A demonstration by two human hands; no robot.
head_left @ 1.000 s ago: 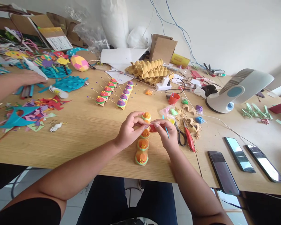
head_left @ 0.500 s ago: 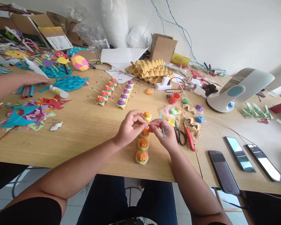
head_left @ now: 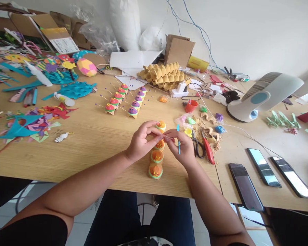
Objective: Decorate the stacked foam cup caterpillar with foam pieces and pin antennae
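Observation:
My left hand [head_left: 141,141] and my right hand [head_left: 181,147] meet over a row of orange egg-carton cups [head_left: 156,160] trimmed in green on the wooden table [head_left: 92,143]. Both hands pinch a small thin reddish piece [head_left: 167,137] between their fingertips. The right hand also grips a slim blue tool [head_left: 178,143], which stands upright between its fingers. The far cup of the row [head_left: 161,126] shows just behind my fingers.
Two rows of painted cups with pins [head_left: 125,100] stand further back. Scissors [head_left: 197,147], a red-handled tool [head_left: 208,151], clay bits [head_left: 219,129] and three phones [head_left: 264,172] lie at right. A white fan [head_left: 261,97] and yellow egg cartons [head_left: 163,76] sit behind. Paper scraps [head_left: 28,123] cover the left.
The other person's arm at far left has pulled back out of sight. My hands have shifted slightly, and the blue tool now stands more upright.

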